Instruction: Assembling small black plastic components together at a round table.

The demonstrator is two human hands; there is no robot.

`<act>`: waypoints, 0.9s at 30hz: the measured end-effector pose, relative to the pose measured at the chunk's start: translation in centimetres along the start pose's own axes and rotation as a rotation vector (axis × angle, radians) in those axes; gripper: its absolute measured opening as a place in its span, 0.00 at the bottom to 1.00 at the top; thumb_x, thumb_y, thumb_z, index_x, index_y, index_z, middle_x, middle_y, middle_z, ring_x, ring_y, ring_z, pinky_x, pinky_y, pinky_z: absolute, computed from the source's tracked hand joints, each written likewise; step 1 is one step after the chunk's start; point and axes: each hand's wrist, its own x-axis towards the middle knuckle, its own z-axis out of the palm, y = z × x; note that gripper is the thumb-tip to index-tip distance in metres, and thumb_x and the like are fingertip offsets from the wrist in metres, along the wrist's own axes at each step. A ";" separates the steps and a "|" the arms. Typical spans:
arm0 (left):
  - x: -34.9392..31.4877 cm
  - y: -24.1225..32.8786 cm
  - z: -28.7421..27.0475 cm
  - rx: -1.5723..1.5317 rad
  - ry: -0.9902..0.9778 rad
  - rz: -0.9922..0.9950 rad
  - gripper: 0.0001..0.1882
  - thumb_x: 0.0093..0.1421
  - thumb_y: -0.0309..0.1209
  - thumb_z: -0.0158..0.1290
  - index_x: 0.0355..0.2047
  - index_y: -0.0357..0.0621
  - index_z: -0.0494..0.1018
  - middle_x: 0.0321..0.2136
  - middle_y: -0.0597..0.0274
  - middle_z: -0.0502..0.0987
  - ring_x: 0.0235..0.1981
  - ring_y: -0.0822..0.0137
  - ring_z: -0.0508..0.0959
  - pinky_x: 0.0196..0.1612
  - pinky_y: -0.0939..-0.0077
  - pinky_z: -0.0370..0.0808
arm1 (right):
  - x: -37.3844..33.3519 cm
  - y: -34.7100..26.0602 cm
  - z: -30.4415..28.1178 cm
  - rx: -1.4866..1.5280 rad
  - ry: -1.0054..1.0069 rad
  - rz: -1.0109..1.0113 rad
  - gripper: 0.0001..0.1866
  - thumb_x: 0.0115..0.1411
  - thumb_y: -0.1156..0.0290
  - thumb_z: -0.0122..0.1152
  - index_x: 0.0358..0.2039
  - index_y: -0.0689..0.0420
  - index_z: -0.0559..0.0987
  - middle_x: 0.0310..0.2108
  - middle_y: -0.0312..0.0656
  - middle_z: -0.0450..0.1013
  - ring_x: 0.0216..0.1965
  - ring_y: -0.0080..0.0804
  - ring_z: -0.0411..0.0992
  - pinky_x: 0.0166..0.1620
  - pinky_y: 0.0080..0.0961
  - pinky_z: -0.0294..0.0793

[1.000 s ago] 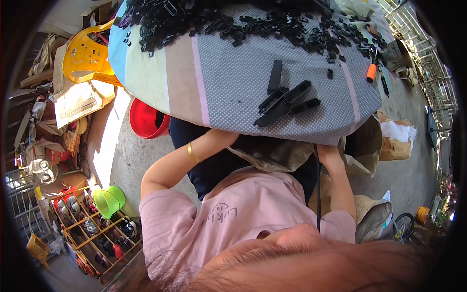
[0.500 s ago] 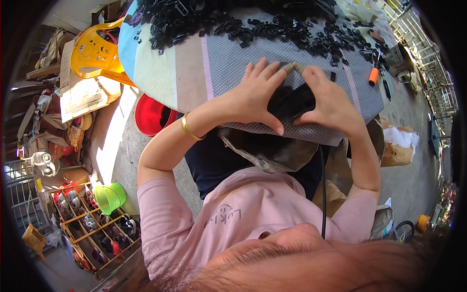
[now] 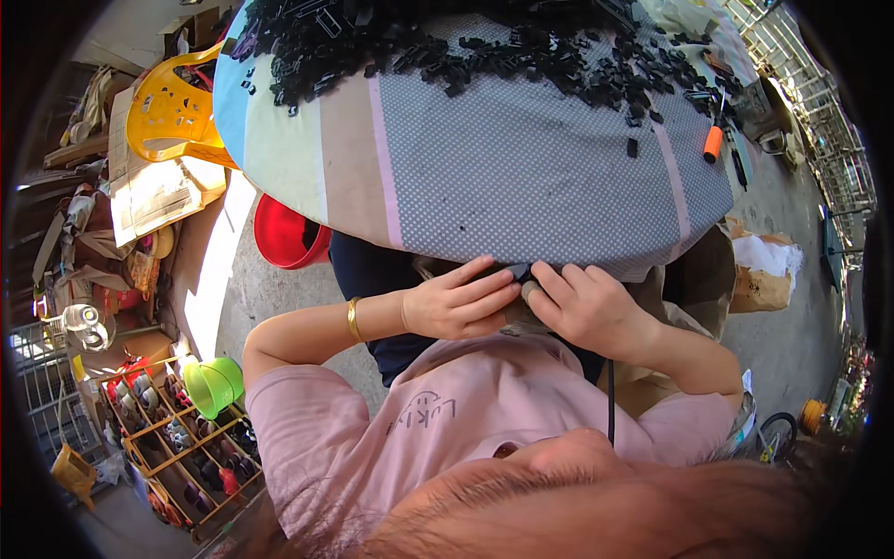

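Both hands meet at the near edge of the round table (image 3: 521, 186), which has a striped and dotted cover. My left hand (image 3: 456, 303) has a gold bracelet at the wrist, and its fingers are bent toward a small black piece (image 3: 520, 271). From the other side the fingertips of my right hand (image 3: 591, 312) close on the same piece; a greyish cover shows on one fingertip. What the piece is exactly is too small to tell. Across the far half of the table spreads a heap of black plastic parts (image 3: 466, 56). One loose black part (image 3: 632, 147) lies nearer.
An orange-handled screwdriver (image 3: 713, 143) lies at the table's right. Left of the table stand a yellow plastic chair (image 3: 172, 112) and a red bucket (image 3: 279, 233) on the floor. Farther down are a shoe rack (image 3: 168, 438) and a green basin (image 3: 214, 385). A paper sack (image 3: 759, 289) sits at the right.
Both hands have drawn back from the tabletop to its near edge and come together. The dark cluster between them has gone from the table, and a small black piece is at their fingertips.
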 end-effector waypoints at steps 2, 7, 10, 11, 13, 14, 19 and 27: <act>-0.7 0.0 0.2 0.056 -0.135 0.074 0.07 0.52 0.34 0.49 0.30 0.46 0.72 0.47 0.56 0.70 0.53 0.58 0.66 0.57 0.56 0.62 | -0.5 0.5 0.0 0.106 -0.093 0.024 0.11 0.47 0.69 0.54 0.32 0.58 0.73 0.39 0.42 0.70 0.24 0.27 0.66 0.25 0.22 0.66; -1.4 1.0 2.1 -0.247 -0.437 -0.108 0.18 0.54 0.42 0.49 0.38 0.41 0.70 0.44 0.53 0.70 0.49 0.55 0.68 0.53 0.58 0.65 | -4.6 4.0 -2.3 0.938 -0.517 0.328 0.13 0.54 0.61 0.55 0.31 0.59 0.78 0.22 0.46 0.74 0.27 0.35 0.74 0.31 0.28 0.71; -2.1 2.7 2.7 -0.762 -0.724 -0.605 0.29 0.56 0.51 0.46 0.48 0.39 0.63 0.42 0.43 0.70 0.43 0.47 0.71 0.45 0.59 0.70 | -7.4 5.8 -1.5 0.929 -0.517 0.540 0.13 0.52 0.64 0.58 0.30 0.61 0.78 0.16 0.46 0.71 0.19 0.37 0.71 0.25 0.28 0.69; -1.3 2.5 3.4 -0.763 -0.722 -0.592 0.29 0.56 0.51 0.46 0.48 0.39 0.63 0.42 0.43 0.70 0.43 0.47 0.71 0.45 0.59 0.70 | -7.7 6.0 -2.7 0.858 -0.511 0.616 0.13 0.50 0.64 0.60 0.30 0.62 0.77 0.14 0.46 0.68 0.17 0.37 0.69 0.24 0.28 0.67; -0.2 2.9 4.5 -0.805 -1.174 -0.591 0.24 0.58 0.48 0.45 0.43 0.41 0.66 0.34 0.45 0.74 0.40 0.49 0.73 0.43 0.60 0.71 | -8.7 6.2 -4.4 0.711 -0.391 0.652 0.12 0.45 0.67 0.65 0.26 0.62 0.75 0.10 0.44 0.63 0.13 0.36 0.63 0.21 0.29 0.62; -0.4 2.7 4.8 -0.805 -1.179 -0.574 0.24 0.58 0.48 0.45 0.43 0.41 0.66 0.34 0.45 0.74 0.40 0.49 0.73 0.43 0.60 0.71 | -9.2 6.2 -5.0 0.707 -0.386 0.668 0.12 0.45 0.67 0.65 0.26 0.62 0.75 0.10 0.44 0.63 0.13 0.36 0.63 0.21 0.29 0.62; -3.5 0.8 5.0 -0.993 -1.051 -0.332 0.12 0.59 0.36 0.42 0.32 0.42 0.70 0.28 0.52 0.73 0.32 0.52 0.74 0.36 0.60 0.69 | -11.3 6.2 -5.1 0.968 -0.277 0.779 0.07 0.51 0.72 0.56 0.31 0.61 0.74 0.14 0.40 0.70 0.16 0.28 0.69 0.22 0.24 0.66; 3.4 -0.8 13.2 -0.155 -0.157 -0.568 0.15 0.59 0.37 0.44 0.36 0.38 0.71 0.35 0.51 0.73 0.33 0.56 0.74 0.40 0.62 0.70 | -13.4 7.4 5.0 1.116 -0.127 0.665 0.19 0.45 0.83 0.49 0.38 0.59 0.77 0.42 0.46 0.73 0.49 0.41 0.67 0.56 0.31 0.61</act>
